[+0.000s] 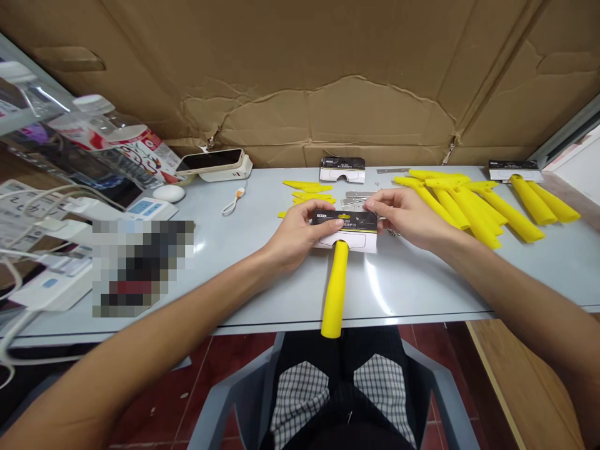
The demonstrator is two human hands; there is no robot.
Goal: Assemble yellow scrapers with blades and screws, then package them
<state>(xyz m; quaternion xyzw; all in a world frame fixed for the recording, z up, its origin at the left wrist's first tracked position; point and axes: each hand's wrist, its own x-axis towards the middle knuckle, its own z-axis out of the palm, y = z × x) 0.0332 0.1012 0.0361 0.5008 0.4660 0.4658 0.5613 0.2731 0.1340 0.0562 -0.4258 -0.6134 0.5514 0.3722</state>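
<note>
My left hand [309,231] is closed on the left side of a black-and-white header card [359,237], thumb on its printed front. Through the card's notch runs a yellow scraper handle [335,294], its wide end hanging past the table's front edge. At the card's upper right corner, my right hand [405,215] has thumb and fingers pinched together; what lies between them is hidden. Just behind the card are thin metal blades [356,197] and several flat yellow plastic pieces [307,187].
More yellow handles [469,203] are heaped to the right, near a carded scraper [514,172]. A loose card [342,170] lies at the back. Phone [210,161], bottles [135,147], white mouse [169,193] and power strips [56,281] occupy the left. Cardboard [300,75] walls the back.
</note>
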